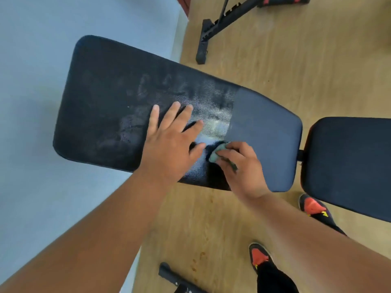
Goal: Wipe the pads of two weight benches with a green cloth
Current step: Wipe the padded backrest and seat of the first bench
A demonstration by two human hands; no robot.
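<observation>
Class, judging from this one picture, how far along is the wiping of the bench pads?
Done: little that is certain; the long back pad shows wet streaks across its middle. In hand: the right hand holds the green cloth on that pad's near edge while the left hand rests flat beside it. Left: the matte end, the seat pad, and the second bench.

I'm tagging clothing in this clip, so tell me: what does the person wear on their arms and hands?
Nothing shows on them. The left hand and right hand are bare, with no gloves, rings or watch visible. Both forearms are bare as far as the frame shows; no sleeve comes into view.
</observation>
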